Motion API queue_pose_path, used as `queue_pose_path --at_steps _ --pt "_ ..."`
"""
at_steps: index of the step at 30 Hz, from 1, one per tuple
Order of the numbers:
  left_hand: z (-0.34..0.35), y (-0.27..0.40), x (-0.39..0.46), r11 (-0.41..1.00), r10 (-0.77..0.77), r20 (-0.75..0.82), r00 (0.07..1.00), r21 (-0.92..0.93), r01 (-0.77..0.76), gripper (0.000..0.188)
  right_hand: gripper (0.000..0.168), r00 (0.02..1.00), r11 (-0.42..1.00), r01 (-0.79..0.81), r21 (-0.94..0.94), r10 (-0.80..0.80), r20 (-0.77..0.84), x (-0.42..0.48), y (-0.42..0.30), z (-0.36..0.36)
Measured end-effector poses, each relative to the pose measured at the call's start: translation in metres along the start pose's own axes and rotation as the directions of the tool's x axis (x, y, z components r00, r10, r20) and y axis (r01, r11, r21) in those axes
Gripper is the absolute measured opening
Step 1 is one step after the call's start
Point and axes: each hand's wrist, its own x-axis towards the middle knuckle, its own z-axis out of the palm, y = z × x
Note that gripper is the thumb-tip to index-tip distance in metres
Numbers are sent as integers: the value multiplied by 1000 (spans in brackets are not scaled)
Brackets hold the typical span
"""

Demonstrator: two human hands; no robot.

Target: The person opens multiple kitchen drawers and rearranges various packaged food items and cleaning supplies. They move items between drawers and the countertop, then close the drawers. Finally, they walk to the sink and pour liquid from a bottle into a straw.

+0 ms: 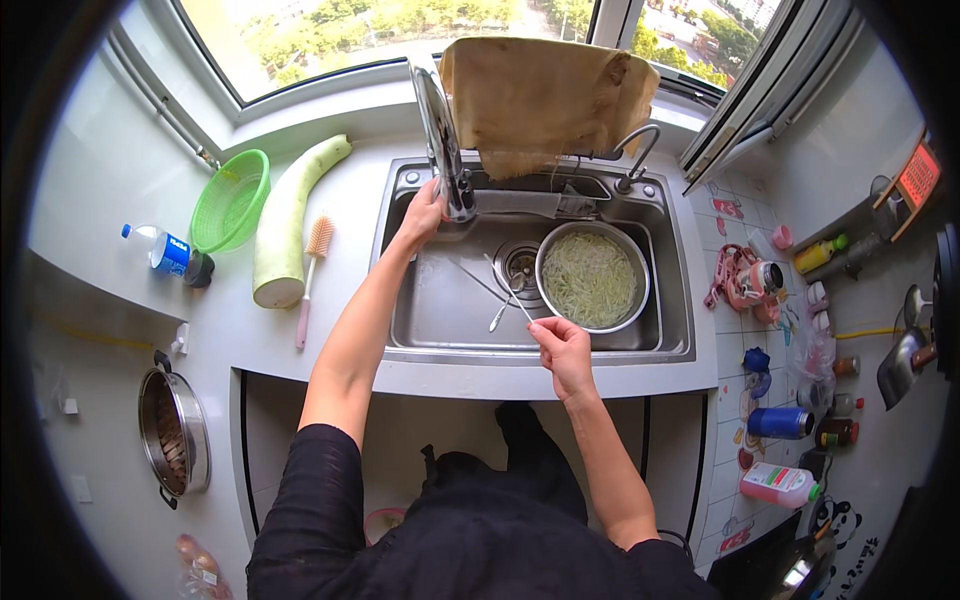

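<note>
My left hand (pixel 426 212) is at the chrome kitchen faucet (pixel 451 165) behind the steel sink (pixel 442 322), its fingers touching the lower part of the faucet. Pinched between thumb and fingers of my right hand (pixel 562 351) is the end of a thin light-coloured stick (pixel 510 290), perhaps a chopstick, which points over the drain (pixel 520 264). A spoon (pixel 499 313) and another thin stick (pixel 478 277) lie in the sink close by. To the right, a round metal bowl (pixel 646 279) holds pale green shreds (pixel 589 279) in what looks like water.
Left on the counter are a green plastic basket (pixel 251 199), a cut winter melon (pixel 285 225), a bottle brush (pixel 316 240), a plastic bottle (pixel 169 253) and a steel pot (pixel 196 435). A brown cloth (pixel 544 94) hangs behind the sink. Several bottles line the right side.
</note>
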Motion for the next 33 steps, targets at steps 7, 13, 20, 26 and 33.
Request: queue_pose_path --at_steps 7,13,20,26,33 --pt "6 -49 60 989 121 57 991 -89 -115 53 9 994 997 -74 -37 77 72 56 -27 2" --pt "-9 -59 53 989 145 72 987 13 -147 45 10 983 994 -109 -28 112 143 69 -37 12" --pt "1 -59 47 918 -33 26 999 -394 40 45 10 979 992 -98 -76 110 169 71 -40 21" --pt "8 -51 39 909 -64 -167 984 -417 -11 27 9 992 991 -64 -121 77 102 58 -37 21" --pt "0 -28 49 865 -127 183 975 -461 199 45 8 998 993 -42 -113 48 48 48 -33 34"
